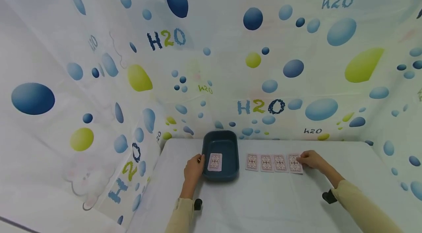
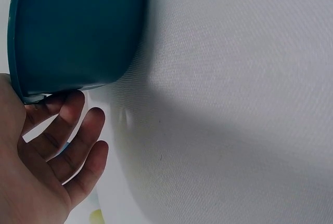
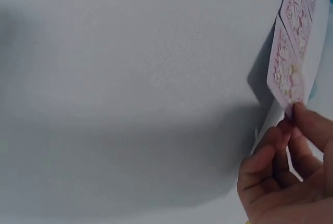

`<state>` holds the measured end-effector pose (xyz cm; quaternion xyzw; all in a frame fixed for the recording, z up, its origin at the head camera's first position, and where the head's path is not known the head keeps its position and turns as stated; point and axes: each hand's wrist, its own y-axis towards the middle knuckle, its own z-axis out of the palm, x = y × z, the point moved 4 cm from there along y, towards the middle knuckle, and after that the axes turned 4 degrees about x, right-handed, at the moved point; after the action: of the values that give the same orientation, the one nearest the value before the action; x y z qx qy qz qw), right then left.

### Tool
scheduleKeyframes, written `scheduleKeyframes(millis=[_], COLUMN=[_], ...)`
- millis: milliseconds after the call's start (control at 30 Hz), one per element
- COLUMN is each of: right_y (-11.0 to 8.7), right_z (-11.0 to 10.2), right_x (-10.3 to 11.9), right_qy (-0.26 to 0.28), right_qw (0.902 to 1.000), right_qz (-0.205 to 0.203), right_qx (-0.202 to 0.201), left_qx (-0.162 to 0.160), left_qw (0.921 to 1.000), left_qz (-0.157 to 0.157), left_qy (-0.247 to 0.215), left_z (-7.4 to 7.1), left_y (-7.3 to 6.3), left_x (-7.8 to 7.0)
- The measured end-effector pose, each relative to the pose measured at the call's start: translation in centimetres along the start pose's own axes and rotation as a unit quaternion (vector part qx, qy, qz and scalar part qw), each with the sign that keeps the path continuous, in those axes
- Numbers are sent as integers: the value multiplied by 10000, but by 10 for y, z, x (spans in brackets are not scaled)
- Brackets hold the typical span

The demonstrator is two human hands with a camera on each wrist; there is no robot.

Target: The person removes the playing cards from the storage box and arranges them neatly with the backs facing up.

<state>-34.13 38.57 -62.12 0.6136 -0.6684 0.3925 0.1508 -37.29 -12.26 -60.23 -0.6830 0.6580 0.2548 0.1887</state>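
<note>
My left hand (image 1: pixel 193 169) holds the left rim of a dark teal tray (image 1: pixel 220 179). In the left wrist view its thumb is mostly hidden at the rim, and the other fingers (image 2: pixel 86 135) curl below the tray's wall (image 2: pixel 78 31). One playing card (image 1: pixel 215 162) lies face down inside the tray. To the tray's right, my right hand (image 1: pixel 313 160) pinches the right edge of the rightmost playing card (image 1: pixel 294 163) between thumb and fingertips. That card appears slightly tilted up in the right wrist view. Beside it, three more cards (image 1: pixel 266 163) lie face down in a row.
A white cloth (image 1: pixel 257 203) covers the table. Patterned sheets (image 1: pixel 224 75) with blue and green drops rise at the back and both sides. A dark wrist-camera mount (image 1: pixel 329 196) sits at the right sleeve, another (image 1: pixel 197 204) at the left.
</note>
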Motion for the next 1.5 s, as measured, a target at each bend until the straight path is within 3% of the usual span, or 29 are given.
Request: scheduleKeyframes(millis=[167, 633, 833, 1067, 1500], right_y=[3, 6, 12, 16, 32], right_z=[3, 12, 23, 57, 123], right_x=[9, 25, 65, 125, 206], right_qy=[-644, -1222, -2135, -2810, -3228], right_qw=[9976, 9916, 9699, 9372, 9135], right_qz=[-11, 87, -751, -1755, -2342], right_qx=[-251, -402, -895, -1089, -798], left_qx=[-125, -54, -127, -74, -50], left_qw=[9999, 10000, 9999, 9999, 9999], left_qz=[48, -28, -33, -78, 125], left_qy=[-68, 20, 22, 17, -83], left_z=[-2, -1, -6, -6, 1], left_y=[-3, -3, 0, 1, 3], left_x=[0, 9, 9, 9, 1])
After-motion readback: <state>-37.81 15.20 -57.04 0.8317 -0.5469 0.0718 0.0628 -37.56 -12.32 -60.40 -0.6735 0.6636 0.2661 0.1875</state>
